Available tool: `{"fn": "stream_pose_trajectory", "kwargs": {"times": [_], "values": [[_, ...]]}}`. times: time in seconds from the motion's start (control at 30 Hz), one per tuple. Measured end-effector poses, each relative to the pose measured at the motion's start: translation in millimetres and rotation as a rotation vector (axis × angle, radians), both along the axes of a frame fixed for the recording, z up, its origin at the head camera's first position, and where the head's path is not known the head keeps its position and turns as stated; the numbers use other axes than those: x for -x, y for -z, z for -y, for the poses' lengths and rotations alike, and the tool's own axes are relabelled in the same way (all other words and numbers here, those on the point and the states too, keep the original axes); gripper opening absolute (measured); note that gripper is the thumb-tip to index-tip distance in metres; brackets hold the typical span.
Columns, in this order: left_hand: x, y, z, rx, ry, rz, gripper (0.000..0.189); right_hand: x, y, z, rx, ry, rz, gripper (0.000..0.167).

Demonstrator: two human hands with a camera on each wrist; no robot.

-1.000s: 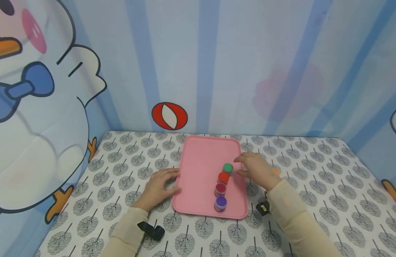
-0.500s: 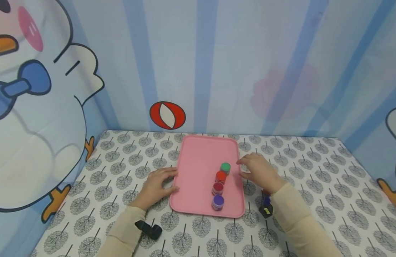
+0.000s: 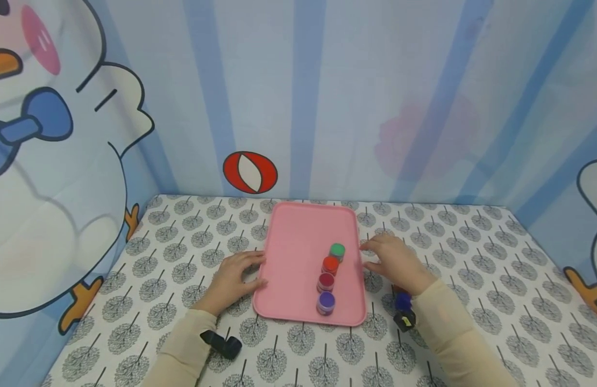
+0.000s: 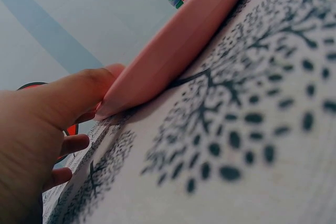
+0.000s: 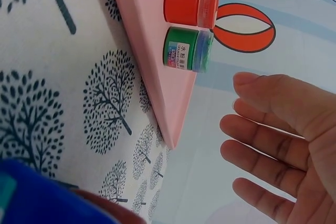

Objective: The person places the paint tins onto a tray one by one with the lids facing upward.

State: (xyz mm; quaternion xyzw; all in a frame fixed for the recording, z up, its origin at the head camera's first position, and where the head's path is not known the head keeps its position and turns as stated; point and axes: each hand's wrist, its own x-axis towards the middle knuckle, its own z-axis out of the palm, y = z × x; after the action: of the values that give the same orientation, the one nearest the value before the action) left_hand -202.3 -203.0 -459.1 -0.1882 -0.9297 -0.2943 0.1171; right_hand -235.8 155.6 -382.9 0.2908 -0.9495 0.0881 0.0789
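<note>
On a pink tray, several small paint jars stand in a slanting row: green, orange-red, dark red and purple. My left hand touches the tray's left rim; the left wrist view has its thumb against the rim. Just beside the right rim is my right hand, holding nothing. Its fingers are spread and relaxed, apart from the green jar. Near the right wrist, a blue item is partly hidden by the sleeve.
A tree-patterned cloth covers the table. Behind it hangs a curtain with cartoon prints. Black wrist cameras sit at the left cuff and right cuff. Close to the right wrist camera, the blue item is blurred.
My right hand has drawn back to the right, from over the tray's edge to just outside it. My left hand stays at the left rim. The head view shifted slightly.
</note>
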Motion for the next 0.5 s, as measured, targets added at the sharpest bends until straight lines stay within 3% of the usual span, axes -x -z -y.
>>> {"fn": "stream_pose_trajectory", "kwargs": {"times": [0.5], "values": [[1.0, 1.8, 0.2, -0.009, 0.004, -0.008, 0.049, -7.2, 3.0, -13, 0.015, 0.005, 0.030, 0.034]]}}
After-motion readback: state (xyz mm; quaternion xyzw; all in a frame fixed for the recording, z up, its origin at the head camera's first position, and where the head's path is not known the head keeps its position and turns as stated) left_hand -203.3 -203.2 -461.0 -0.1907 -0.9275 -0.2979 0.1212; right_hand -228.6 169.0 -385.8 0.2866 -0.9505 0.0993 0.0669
